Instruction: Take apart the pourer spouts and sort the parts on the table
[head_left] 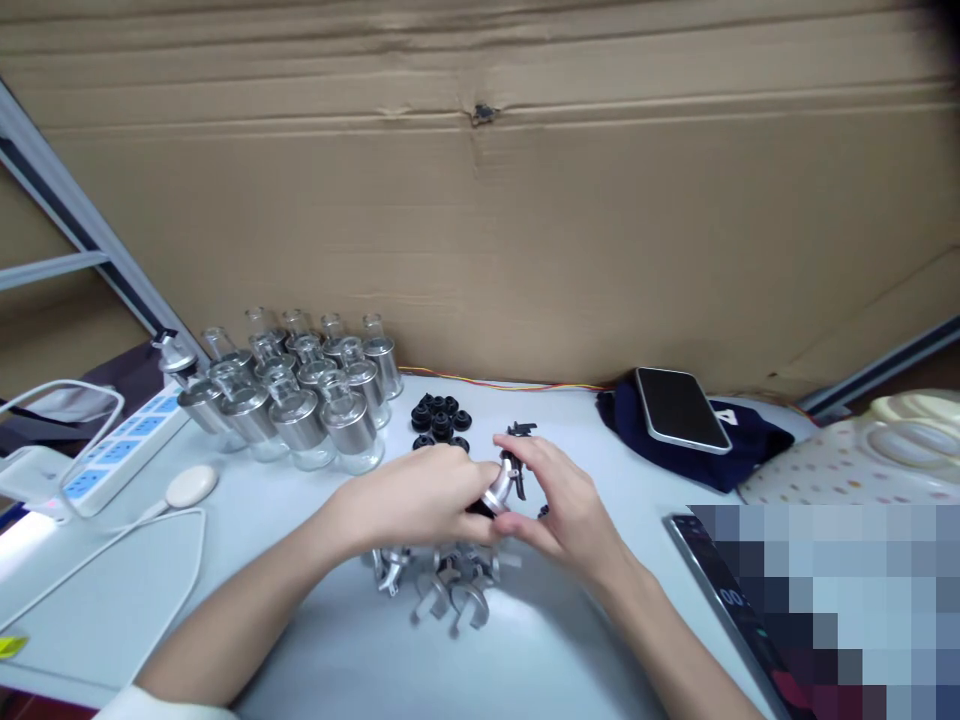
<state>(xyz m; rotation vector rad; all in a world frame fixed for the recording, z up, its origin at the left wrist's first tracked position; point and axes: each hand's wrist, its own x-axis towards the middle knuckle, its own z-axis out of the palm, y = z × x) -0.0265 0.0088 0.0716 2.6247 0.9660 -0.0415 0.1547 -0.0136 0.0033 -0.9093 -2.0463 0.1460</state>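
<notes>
My left hand [427,490] is closed around the base of a silvery metal pourer spout [497,492], hiding its lower end. My right hand [566,500] grips the same spout from the other side, thumb low and fingers by its black lever piece [519,475]. Several black ribbed stoppers [442,425] lie just beyond my hands. Nearer to me, several loose metal spout parts [450,590] rest on the table, partly hidden under my hands. A small black piece [544,511] shows beneath my right hand.
Several glass bottles with steel sleeves [300,420] stand at the left, beside a power strip [112,455] and a white round charger [192,487]. At right, a phone [682,408] lies on dark blue cloth [630,430]. Another device [731,610] is nearer. Cardboard [525,250] walls the back.
</notes>
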